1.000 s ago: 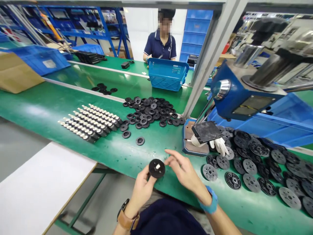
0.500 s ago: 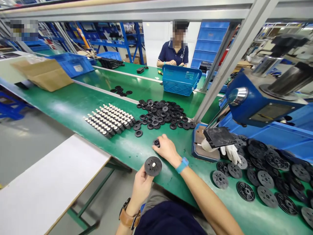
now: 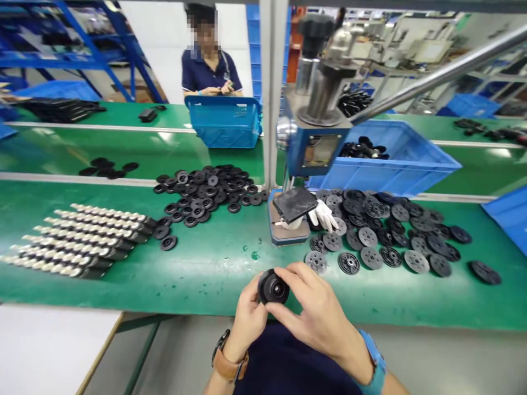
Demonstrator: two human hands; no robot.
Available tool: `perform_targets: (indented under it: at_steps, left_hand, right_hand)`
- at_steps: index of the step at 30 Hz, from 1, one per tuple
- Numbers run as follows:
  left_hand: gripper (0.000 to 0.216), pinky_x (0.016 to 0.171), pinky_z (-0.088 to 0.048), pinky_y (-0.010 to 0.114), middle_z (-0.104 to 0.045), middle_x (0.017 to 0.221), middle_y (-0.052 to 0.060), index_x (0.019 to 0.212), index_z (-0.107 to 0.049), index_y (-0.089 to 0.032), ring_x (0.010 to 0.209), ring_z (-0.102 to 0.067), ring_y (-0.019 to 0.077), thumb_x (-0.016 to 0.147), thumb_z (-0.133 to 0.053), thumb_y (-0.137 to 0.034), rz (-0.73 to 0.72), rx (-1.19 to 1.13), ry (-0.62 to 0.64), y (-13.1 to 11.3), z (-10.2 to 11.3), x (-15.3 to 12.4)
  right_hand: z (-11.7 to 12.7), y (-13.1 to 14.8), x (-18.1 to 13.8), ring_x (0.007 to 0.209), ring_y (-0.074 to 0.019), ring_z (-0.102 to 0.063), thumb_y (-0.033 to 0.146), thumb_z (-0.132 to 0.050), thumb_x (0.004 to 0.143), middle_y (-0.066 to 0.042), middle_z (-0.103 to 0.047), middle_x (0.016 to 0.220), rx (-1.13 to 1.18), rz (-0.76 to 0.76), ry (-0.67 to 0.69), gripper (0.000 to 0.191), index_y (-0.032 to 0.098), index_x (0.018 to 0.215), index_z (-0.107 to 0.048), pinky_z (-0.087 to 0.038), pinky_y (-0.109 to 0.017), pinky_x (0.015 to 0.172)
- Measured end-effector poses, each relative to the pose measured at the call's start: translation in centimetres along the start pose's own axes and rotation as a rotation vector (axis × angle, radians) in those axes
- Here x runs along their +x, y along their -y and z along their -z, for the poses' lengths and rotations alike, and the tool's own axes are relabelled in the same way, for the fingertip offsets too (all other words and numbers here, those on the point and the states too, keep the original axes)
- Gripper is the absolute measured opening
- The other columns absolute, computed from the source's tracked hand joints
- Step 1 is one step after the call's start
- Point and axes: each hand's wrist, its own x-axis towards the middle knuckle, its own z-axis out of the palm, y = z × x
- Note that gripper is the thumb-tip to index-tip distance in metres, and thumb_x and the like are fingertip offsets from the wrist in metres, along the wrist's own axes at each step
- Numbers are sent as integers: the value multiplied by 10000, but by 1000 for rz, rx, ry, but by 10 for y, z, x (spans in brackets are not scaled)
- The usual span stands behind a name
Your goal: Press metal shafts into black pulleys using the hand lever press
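Left hand and right hand: fingers both grasping black disc piece, sitting on wearer's side of press. Holding faces square, thumbs staying off center hub probably helping. Desk showing open strip between piece and press; near edge running below hands. Large discs crowding press's right.

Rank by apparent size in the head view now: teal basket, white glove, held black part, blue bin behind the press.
1. Blue bin
2. Teal basket
3. White glove and held black part: too alike to rank; the part is nearer the camera.
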Motion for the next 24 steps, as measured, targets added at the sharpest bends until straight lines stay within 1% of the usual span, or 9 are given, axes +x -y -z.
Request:
perform_targets:
  at_steps: [5, 9, 13, 18, 24]
  left_hand:
    - [334, 835, -577, 354, -744, 1043, 85, 1221, -742, -200, 900, -685, 238, 939, -681, -366, -36, 50, 89, 5, -2, 1]
    - [377, 775, -565, 332, -735, 992, 75, 1233, -740, -203, 845, -665, 229, 933, -694, -428, -78, 86, 111, -1, -3, 2]
    - [334, 730, -554, 313, -727, 922, 58, 1150, -764, -201, 804, -660, 220, 939, -683, -447, -121, 133, 105, -11, -6, 2]
    - [230, 706, -559, 297, -730, 898, 49, 987, -764, -196, 788, -673, 210, 931, -682, -403, -159, 175, 71, -18, -12, 3]
    - [202, 689, -578, 293, -738, 887, 50, 975, -761, -199, 776, -690, 206, 941, -654, -367, -175, 212, 56, -22, -16, 5]
  right_hand:
    - [13, -1, -5, 946, -274, -627, 306, -706, 943, -109, -635, 1080, -75, -8, 8, 370, 169, 1262, -575, -574, -423, 792]
    - [18, 2, -8, 923, -271, -619, 328, -722, 939, -102, -636, 1067, -75, -27, 39, 387, 163, 1257, -574, -570, -426, 777]
    - [18, 7, -13, 919, -267, -617, 298, -705, 948, -89, -625, 1048, -58, -81, 48, 333, 174, 1229, -577, -566, -423, 774]
    - [15, 13, -18, 890, -267, -618, 317, -703, 949, -80, -610, 1018, -72, -147, 5, 328, 180, 1220, -578, -569, -429, 754]
    - [11, 15, -22, 859, -252, -611, 326, -695, 954, -66, -596, 990, -71, -182, -20, 308, 192, 1207, -580, -558, -405, 735]
